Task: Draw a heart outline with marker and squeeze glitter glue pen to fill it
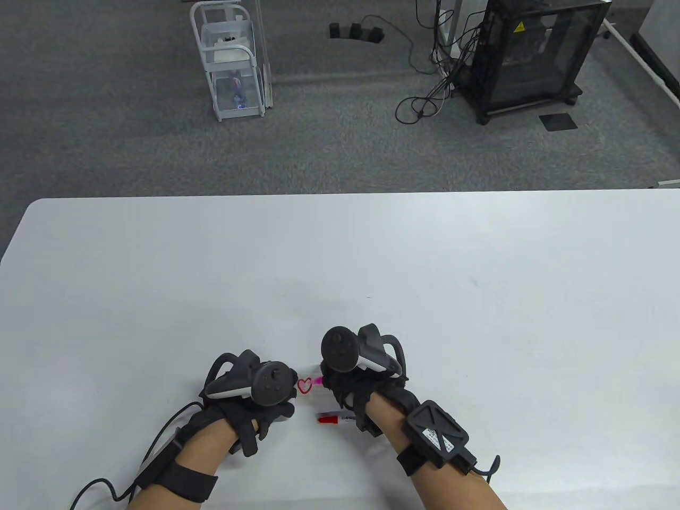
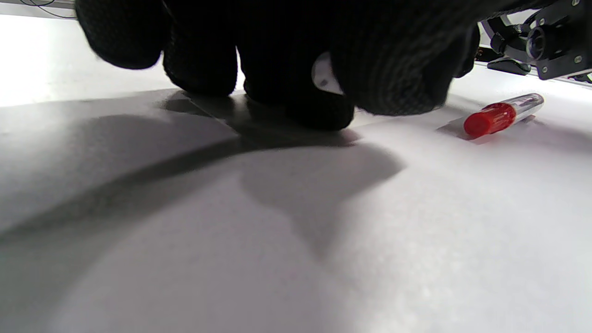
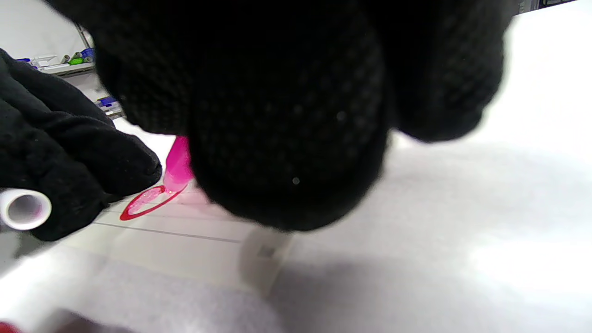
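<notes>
Table view: filling step in hand. Right hand (image 1: 350,385) clamps the glitter glue pen (image 1: 317,381), tip at the heart outline (image 1: 304,385), lower centre.

Left wrist view: left hand (image 2: 277,55) fingers curled onto paper (image 2: 222,111); whether they hold anything cannot be told. Capped marker (image 2: 502,114) lies upper right.

Right wrist view: nozzle touches the heart's edge, centre left; next, probably steady squeezing across the interior.

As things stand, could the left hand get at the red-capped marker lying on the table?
Probably yes: the marker lies uncovered just right of the left hand, nothing between them, though that hand seems to hold a small white cap.

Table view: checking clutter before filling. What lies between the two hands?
Only the red heart outline, with the pink glitter glue pen tip at its right edge.
</notes>
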`<state>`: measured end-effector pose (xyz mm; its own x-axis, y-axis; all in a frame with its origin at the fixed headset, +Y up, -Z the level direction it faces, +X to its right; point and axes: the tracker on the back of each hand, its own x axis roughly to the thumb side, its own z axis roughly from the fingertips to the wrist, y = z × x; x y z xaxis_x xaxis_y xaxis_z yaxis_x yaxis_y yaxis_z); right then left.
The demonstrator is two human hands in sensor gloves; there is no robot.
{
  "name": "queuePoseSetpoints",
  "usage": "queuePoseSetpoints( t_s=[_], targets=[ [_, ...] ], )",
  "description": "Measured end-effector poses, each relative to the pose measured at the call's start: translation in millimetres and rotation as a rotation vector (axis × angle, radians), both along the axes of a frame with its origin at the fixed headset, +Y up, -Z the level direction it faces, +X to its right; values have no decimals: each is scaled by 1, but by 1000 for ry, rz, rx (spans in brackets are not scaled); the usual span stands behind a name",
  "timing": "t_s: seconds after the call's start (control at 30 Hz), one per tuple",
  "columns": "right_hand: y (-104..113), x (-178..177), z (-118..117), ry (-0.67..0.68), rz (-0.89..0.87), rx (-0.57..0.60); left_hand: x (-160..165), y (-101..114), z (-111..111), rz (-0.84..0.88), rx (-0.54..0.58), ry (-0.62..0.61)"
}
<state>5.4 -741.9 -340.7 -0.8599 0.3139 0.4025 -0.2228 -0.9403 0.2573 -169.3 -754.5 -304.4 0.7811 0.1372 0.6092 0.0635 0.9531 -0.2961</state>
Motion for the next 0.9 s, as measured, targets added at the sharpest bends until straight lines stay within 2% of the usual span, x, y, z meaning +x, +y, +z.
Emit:
queuePoseSetpoints(
  t_s=[0.63, 0.7, 0.9],
  targets=[
    [-1, 3, -1, 19, -41, -46, 0, 0, 0, 2, -1, -1],
    [0, 3, 0, 11, -53, -18, 0, 0, 0, 2, -1, -1],
    [0, 3, 1, 20, -48, -31, 0, 0, 0, 1, -1, -1]
  ],
)
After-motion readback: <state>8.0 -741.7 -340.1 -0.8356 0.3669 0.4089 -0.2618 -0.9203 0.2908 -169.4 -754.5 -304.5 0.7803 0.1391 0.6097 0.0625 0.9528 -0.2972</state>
